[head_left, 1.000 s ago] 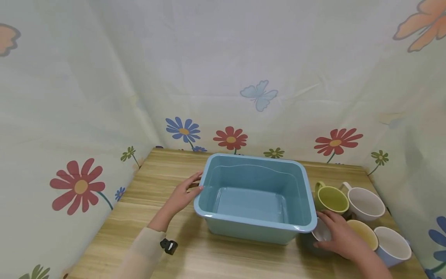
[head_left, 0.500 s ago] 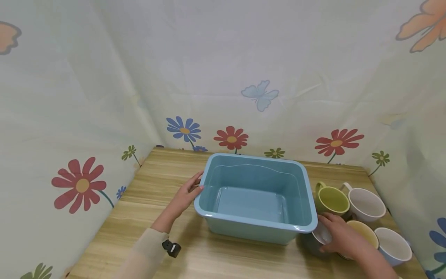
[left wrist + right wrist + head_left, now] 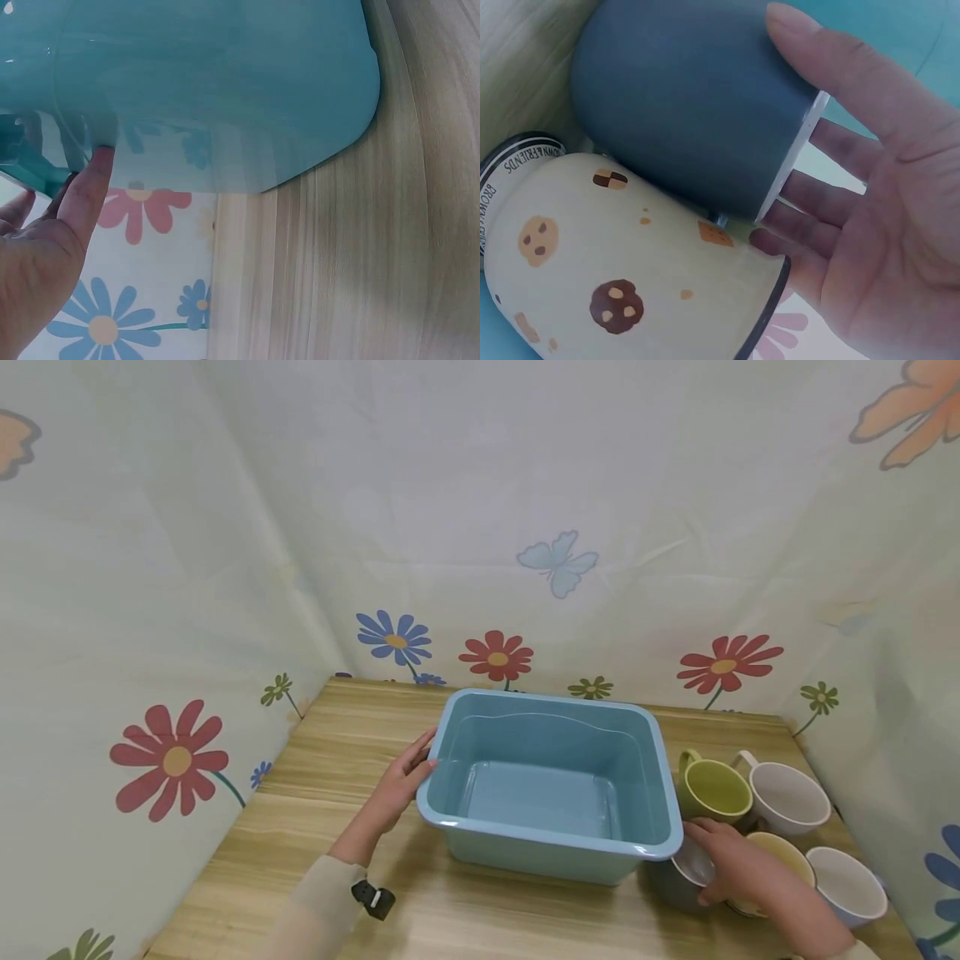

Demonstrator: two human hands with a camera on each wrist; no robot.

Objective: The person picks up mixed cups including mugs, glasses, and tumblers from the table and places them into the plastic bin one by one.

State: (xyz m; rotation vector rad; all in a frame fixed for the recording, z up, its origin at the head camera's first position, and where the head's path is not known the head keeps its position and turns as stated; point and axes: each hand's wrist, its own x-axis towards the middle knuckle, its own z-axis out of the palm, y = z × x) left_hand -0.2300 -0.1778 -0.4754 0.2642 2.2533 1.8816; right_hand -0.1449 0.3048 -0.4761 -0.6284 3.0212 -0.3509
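Note:
My left hand rests against the left end of the light blue basin, its thumb at the rim. In the left wrist view, that hand lies with one fingertip on the basin's outer wall and other fingers beside the rim. At the right, my right hand holds a dark grey mug across its mouth, the mug upright close to the basin. The right wrist view shows the thumb on the mug's outside and the other fingers behind its white-edged rim. A cream mug with cookie prints stands alongside.
A green mug and a white mug stand behind the right hand. The cream mug and a pale blue mug are to its right, near the side wall. Flowered cloth encloses the wooden table.
My right hand has shifted slightly to the right on the grey mug, its thumb sliding rightward along the near side. The left forearm has moved a little rightward; basin and mugs stay put.

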